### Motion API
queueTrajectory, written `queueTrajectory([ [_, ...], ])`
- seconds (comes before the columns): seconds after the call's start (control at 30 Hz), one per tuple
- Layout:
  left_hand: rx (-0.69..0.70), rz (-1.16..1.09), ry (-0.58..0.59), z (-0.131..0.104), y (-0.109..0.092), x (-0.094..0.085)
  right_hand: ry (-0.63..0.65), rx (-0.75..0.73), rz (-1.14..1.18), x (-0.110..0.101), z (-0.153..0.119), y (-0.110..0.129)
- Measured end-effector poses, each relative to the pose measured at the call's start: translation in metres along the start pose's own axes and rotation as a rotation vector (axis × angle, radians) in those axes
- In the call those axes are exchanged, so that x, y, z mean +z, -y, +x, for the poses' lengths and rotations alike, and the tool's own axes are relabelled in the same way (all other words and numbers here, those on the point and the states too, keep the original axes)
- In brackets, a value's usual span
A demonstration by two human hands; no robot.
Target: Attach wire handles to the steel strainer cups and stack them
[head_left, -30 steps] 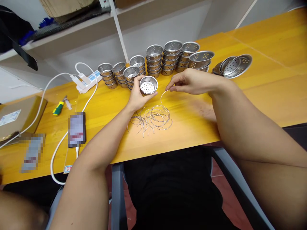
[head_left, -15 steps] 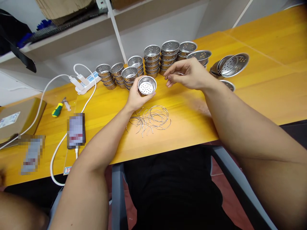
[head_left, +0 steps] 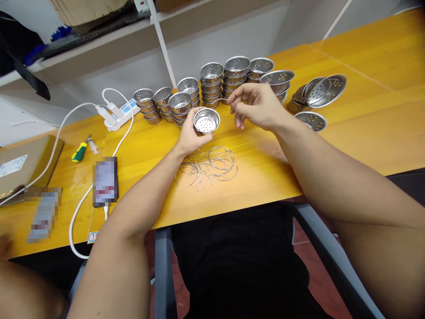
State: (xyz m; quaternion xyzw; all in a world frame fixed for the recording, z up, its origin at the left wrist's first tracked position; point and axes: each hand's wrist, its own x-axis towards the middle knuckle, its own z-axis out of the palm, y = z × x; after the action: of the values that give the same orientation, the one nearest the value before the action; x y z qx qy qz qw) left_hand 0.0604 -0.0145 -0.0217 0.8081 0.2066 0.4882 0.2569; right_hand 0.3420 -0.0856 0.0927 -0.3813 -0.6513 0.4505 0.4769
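A small perforated metal cup [head_left: 206, 121] is held in my left hand [head_left: 191, 136], its open top facing up toward me. To its right, my right hand [head_left: 254, 104] pinches one end of a thin curved wire [head_left: 219, 101], whose free part extends left above the cup's rim. Below the held cup, a loose pile of curved metal wires [head_left: 212, 165] lies on the table. Behind my hands stand several stacks of similar perforated cups [head_left: 211, 84]. More cups [head_left: 323, 91], some tilted, are to the right of my right hand.
On the left are a power strip [head_left: 122, 116] with white cables, a green-yellow screwdriver [head_left: 79, 152], a phone [head_left: 105, 181], another blurred flat item [head_left: 44, 215] and a cardboard box [head_left: 29, 164]. Another person's arm [head_left: 26, 290] shows at the lower left.
The cup in my left hand has shifted slightly right and tilted a little. My right hand has turned slightly, and the wire in its fingers now shows extending toward the left.
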Motion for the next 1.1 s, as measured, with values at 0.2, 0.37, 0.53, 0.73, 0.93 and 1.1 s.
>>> queueTrajectory([
  [0.2,0.024,-0.006,0.024,0.001,-0.002,0.001,-0.066,0.036,-0.146,0.011,-0.003,0.003],
  [0.37,-0.007,0.034,0.040,0.000,-0.017,0.004,-0.110,0.028,-0.229,0.014,-0.003,0.007],
  [0.53,-0.060,0.036,-0.018,0.001,-0.025,0.006,-0.146,0.008,-0.170,0.015,-0.003,0.012],
  [0.73,0.035,0.011,0.049,0.004,-0.008,0.005,-0.067,-0.044,-0.133,0.013,-0.001,0.002],
  [0.93,0.012,-0.001,0.057,0.000,0.000,0.008,-0.134,-0.019,-0.212,0.013,0.004,-0.004],
  [1.1,0.020,-0.054,0.083,0.000,0.003,0.008,-0.146,-0.004,-0.202,0.017,-0.001,0.006],
])
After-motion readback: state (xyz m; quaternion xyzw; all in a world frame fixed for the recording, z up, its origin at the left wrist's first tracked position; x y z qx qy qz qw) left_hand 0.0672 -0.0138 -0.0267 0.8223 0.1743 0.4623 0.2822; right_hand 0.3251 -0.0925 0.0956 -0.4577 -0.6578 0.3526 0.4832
